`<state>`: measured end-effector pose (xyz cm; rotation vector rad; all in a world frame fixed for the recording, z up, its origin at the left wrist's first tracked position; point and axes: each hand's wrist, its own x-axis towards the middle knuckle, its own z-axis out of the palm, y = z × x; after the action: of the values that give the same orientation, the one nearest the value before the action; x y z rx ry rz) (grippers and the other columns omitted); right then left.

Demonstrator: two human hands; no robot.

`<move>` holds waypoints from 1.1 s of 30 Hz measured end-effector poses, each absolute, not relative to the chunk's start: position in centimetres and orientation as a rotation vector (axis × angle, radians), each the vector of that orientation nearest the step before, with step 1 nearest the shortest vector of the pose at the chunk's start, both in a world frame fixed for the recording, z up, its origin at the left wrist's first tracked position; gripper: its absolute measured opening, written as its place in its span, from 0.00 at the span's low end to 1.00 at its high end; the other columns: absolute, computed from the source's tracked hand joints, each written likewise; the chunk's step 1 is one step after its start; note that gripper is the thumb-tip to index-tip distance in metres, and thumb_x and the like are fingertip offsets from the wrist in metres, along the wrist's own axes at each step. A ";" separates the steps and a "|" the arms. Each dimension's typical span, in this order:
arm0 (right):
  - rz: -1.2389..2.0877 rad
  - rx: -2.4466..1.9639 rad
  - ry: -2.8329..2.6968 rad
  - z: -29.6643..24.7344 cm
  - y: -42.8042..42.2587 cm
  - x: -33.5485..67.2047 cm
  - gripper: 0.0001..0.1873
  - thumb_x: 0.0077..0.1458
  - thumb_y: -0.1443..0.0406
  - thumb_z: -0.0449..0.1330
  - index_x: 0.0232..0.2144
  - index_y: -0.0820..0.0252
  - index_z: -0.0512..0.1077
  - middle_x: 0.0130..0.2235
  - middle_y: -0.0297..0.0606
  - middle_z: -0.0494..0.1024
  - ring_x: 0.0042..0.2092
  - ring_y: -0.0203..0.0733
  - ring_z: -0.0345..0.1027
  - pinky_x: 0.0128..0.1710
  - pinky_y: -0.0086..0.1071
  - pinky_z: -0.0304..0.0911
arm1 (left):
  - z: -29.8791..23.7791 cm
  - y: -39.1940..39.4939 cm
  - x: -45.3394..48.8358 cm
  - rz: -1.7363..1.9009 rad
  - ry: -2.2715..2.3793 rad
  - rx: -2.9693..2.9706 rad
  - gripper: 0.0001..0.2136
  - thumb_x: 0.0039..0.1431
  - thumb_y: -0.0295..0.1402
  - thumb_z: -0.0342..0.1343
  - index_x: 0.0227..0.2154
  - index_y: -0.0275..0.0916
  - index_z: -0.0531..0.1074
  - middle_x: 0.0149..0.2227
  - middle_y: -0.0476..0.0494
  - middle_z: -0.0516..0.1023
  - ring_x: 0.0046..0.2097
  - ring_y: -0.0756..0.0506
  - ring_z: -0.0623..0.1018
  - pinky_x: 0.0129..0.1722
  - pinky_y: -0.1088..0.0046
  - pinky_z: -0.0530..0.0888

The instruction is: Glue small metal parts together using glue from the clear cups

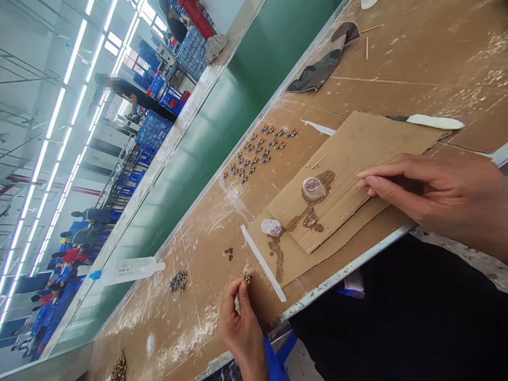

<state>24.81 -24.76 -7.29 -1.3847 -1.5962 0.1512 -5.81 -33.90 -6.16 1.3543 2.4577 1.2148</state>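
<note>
My left hand [240, 323] is at the near edge of the brown worktable [190, 317], its fingertips pinched on a tiny brass part [248, 278]. My right hand [432, 193] lies over a sheet of cardboard [357, 148] with its fingers stretched out together and nothing visible in them. Just beyond those fingertips a small clear cup [313, 188] sits on a dark wet stain. A second clear cup [272, 227] stands on the lower cardboard sheet. Rows of small blue-and-brass parts [257, 153] lie farther out, and a small heap of the same parts [178, 281] is close to my left hand.
A green conveyor belt [238, 106] runs along the far side, with a white tube [130, 269] lying on it. There are also a white strip [262, 262], a toothpick [319, 160], a white-handled blade [432, 121], a dark cloth [321, 69] and loose brass parts [119, 368]. Other people work far off at the left.
</note>
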 end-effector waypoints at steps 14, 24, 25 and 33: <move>0.035 -1.273 -1.605 -7.7 -24.4 25.3 0.04 0.57 0.65 0.58 0.33 0.57 0.74 0.31 0.32 0.79 0.31 0.32 0.72 0.27 0.25 0.62 | -5.7 -34.0 -5.7 0.984 2.558 1.422 0.15 0.51 0.47 0.56 0.33 0.41 0.76 0.34 0.46 0.79 0.40 0.44 0.77 0.45 0.67 0.70; 0.067 -1.285 -1.602 -7.8 -24.3 25.4 0.04 0.57 0.66 0.58 0.33 0.58 0.74 0.31 0.32 0.79 0.32 0.32 0.72 0.27 0.25 0.62 | -5.4 -33.9 -5.7 0.881 2.613 1.543 0.14 0.52 0.46 0.54 0.32 0.41 0.76 0.33 0.45 0.79 0.38 0.43 0.77 0.41 0.67 0.71; 0.070 -1.276 -1.602 -7.8 -24.3 25.4 0.04 0.57 0.66 0.59 0.33 0.58 0.74 0.31 0.32 0.78 0.32 0.32 0.72 0.27 0.25 0.62 | -5.4 -33.9 -5.6 0.870 2.615 1.556 0.14 0.53 0.46 0.54 0.32 0.41 0.76 0.32 0.45 0.79 0.37 0.43 0.77 0.41 0.67 0.71; 0.075 -1.271 -1.583 -7.9 -24.3 25.3 0.04 0.57 0.66 0.58 0.33 0.59 0.74 0.31 0.30 0.78 0.31 0.29 0.71 0.27 0.24 0.61 | -5.1 -33.7 -5.2 0.809 2.604 1.627 0.13 0.54 0.45 0.53 0.31 0.41 0.75 0.31 0.46 0.78 0.36 0.44 0.77 0.39 0.69 0.70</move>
<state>25.28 -24.34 -7.85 -1.2709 -1.5831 0.0749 -5.18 -33.72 -5.11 1.6266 2.6038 0.8088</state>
